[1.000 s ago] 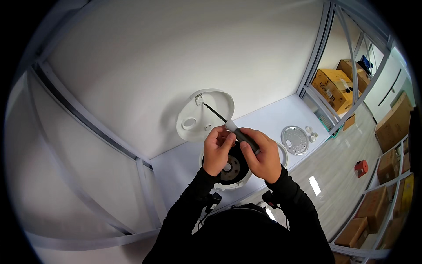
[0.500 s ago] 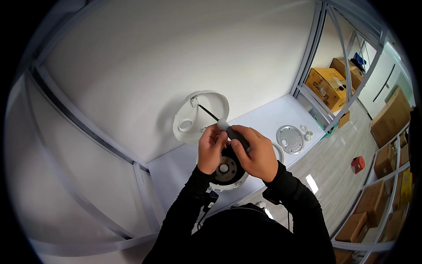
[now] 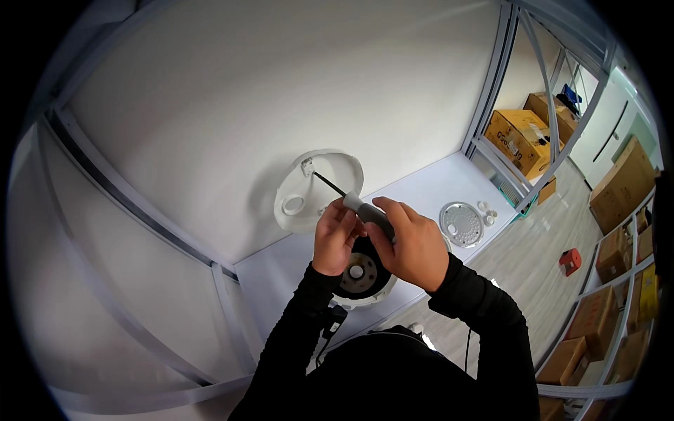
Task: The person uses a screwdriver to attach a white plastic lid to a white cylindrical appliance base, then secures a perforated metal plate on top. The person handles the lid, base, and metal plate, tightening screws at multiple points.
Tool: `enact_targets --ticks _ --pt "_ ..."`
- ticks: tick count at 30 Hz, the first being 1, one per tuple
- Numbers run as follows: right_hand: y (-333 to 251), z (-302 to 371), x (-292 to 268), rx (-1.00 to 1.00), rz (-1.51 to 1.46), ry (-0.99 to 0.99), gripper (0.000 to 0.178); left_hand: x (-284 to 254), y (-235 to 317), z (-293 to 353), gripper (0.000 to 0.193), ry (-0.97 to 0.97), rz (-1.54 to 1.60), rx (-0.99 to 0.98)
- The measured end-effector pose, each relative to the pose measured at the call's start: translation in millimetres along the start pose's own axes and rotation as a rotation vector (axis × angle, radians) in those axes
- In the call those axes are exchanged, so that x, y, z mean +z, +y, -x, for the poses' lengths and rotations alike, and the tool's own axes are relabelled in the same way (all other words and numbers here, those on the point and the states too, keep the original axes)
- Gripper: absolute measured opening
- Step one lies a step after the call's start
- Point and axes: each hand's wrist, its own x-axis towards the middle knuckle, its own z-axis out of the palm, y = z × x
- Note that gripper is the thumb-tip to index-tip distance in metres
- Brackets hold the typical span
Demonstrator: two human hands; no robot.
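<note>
Your left hand (image 3: 334,241) and right hand (image 3: 419,250) grasp the screwdriver (image 3: 373,217) above the rice cooker (image 3: 358,303), near the table's (image 3: 274,277) front edge.
A loosened grip may let the tip (image 3: 316,175) slip and scratch the lid (image 3: 341,170).

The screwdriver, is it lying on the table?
No, the right hand holds the screwdriver by its grey handle, up above the white table.

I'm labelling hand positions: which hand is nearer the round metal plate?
Right. The right hand, gripping the handle of the screwdriver, is left of the round metal plate, apart from it; the left hand, by the screwdriver's white collar, is farther left.
</note>
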Motion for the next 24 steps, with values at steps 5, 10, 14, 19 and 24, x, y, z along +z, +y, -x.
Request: enact_targets --ticks 5,10,14,19,24 --pt "0 -5 -9 0.162 -0.166 -0.149 0.042 18 6 -2 0.035 0.033 0.05 0.005" --pt "-4 -1 -7 -0.081 -0.208 -0.007 0.047 -4 -2 -9 0.037 -0.041 0.112 0.03" --pt "-5 -4 -4 -0.134 -0.076 0.019 0.047 -12 -7 -15 0.044 -0.061 0.141 0.072" --pt "-2 0 -1 -0.129 0.136 0.03 0.043 22 16 -6 0.045 -0.007 0.169 0.015" --pt "-7 -5 -5 -0.13 0.11 -0.013 0.047 2 6 -6 0.042 -0.056 0.185 0.032"
